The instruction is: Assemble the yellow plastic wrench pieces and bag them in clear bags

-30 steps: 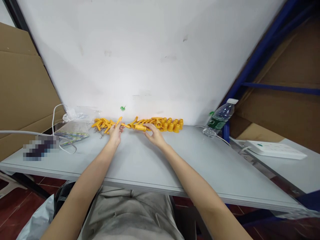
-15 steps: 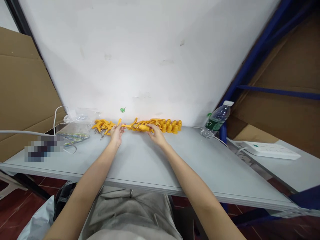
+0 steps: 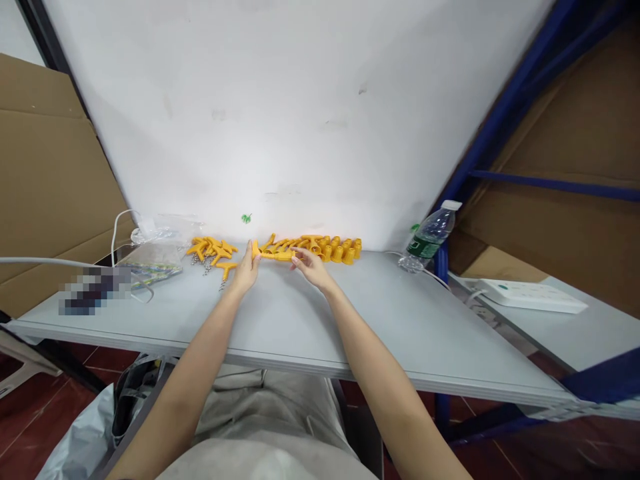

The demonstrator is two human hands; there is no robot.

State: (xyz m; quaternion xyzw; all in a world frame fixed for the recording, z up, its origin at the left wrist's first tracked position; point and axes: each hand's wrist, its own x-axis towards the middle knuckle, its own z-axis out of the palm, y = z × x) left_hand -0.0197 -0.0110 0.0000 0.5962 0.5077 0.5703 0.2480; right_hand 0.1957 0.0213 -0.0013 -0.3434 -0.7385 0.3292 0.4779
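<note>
My left hand (image 3: 245, 272) is closed around the yellow T-shaped handle of a corkscrew (image 3: 255, 249). Opposite it, my right hand (image 3: 311, 268) pinches the far end of a yellow tapered sleeve (image 3: 285, 256). Corkscrew and sleeve lie in one line between the hands, and no bare spiral shows there. Left of my left hand is a heap of yellow-handled corkscrews (image 3: 213, 248) with metal spirals, and one loose corkscrew (image 3: 227, 268) rests in front of it. Behind the hands stand several yellow pieces with handles (image 3: 290, 245), beside rows of yellow cup-like sleeves (image 3: 345, 250).
A plastic bottle (image 3: 431, 239) leans at the right, near a white power strip (image 3: 533, 295) on the neighbouring surface. Clear plastic bags (image 3: 155, 260) and a white cable (image 3: 115, 233) lie at the left. The white wall (image 3: 300, 133) closes off the table's back.
The bare spiral seen between my hands no longer shows; corkscrew and sleeve have come together. My left hand has moved right, uncovering a loose corkscrew by the heap.
</note>
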